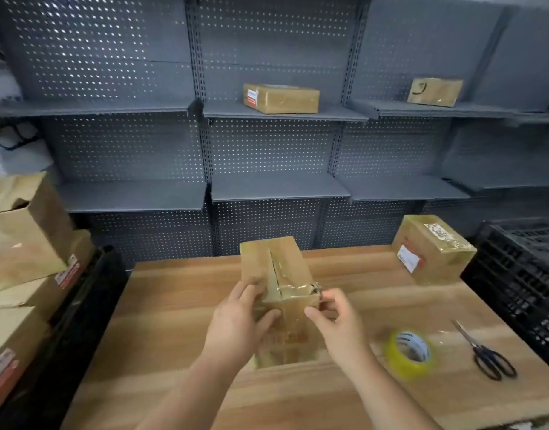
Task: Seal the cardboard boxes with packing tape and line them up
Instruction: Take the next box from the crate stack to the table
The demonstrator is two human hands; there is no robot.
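A tall cardboard box [282,274] stands in the middle of the wooden table [174,305], its top flaps meeting in a partly gaping seam with clear tape across the near edge. My left hand [239,318] holds the box's near left corner, thumb on the front face. My right hand [335,318] pinches the tape at the box's near right corner. A yellow-tinted roll of packing tape [409,353] lies to the right of the box. Black scissors [484,352] lie further right. A taped box [431,248] sits at the table's far right.
Stacked cardboard boxes [28,237] stand at the left beside a black bin [81,305]. A black plastic crate [524,274] borders the table's right side. Grey pegboard shelving [276,187] behind holds a flat box [281,98] and a smaller box [434,91].
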